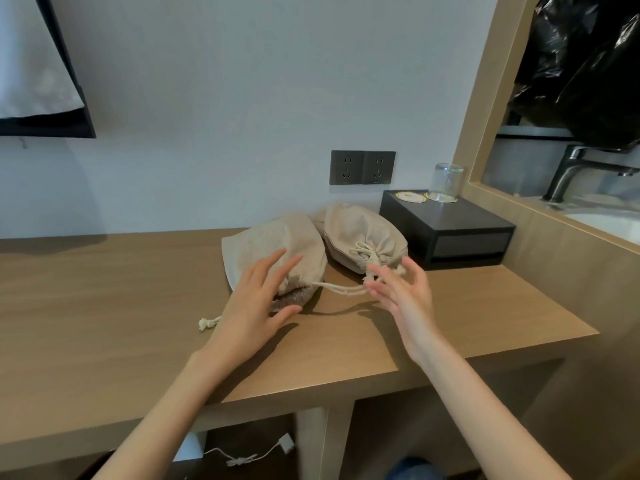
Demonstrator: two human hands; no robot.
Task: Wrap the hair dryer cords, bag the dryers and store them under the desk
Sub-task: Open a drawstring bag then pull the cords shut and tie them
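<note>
Over the desk, your left hand lies spread-fingered on the near bag; your right hand splays its fingers open against the drawstring.

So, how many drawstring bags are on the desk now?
2. The left bag lies under the left hand, mouth partly open; the right bag, drawn shut, lies beside the black box. Others may be hidden.

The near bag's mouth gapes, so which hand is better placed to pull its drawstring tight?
Right. The right hand hovers at the loose end of the drawstring; the left hand lies over the near bag, placed to steady it.
</note>
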